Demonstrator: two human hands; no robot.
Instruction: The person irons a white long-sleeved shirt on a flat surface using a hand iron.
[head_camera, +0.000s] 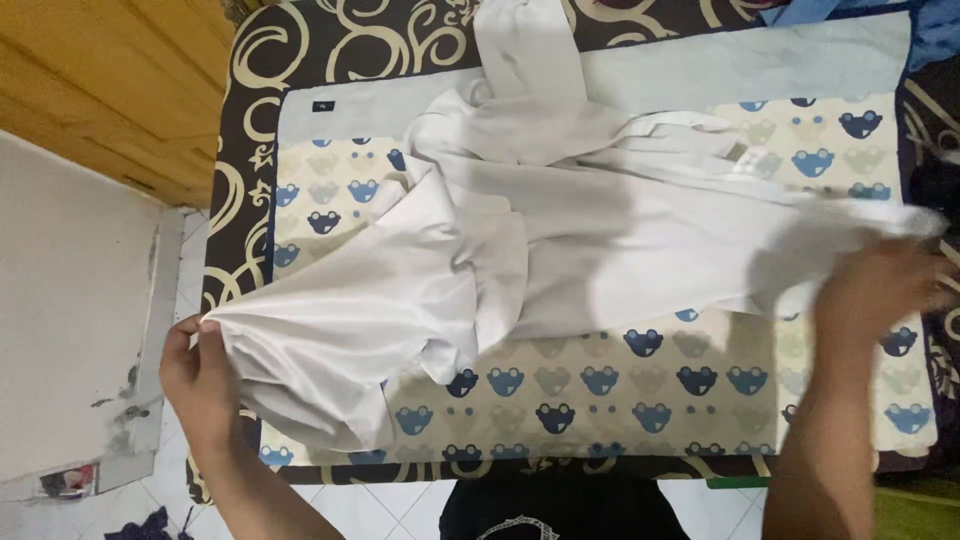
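A dark mattress (300, 50) with cream swirls carries a frog-print mat (600, 385) — white floor tiles (385, 510) below its near edge, a yellow wooden cabinet (120, 80) past its left edge.

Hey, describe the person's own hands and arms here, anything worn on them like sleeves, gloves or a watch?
Both are bare. The left hand and its forearm show no sleeve, glove, watch or ring. The right hand is motion-blurred, so small items like rings cannot be ruled out, but its forearm is also uncovered, with no sleeve or wristband in view. A dark garment shows at the bottom edge.
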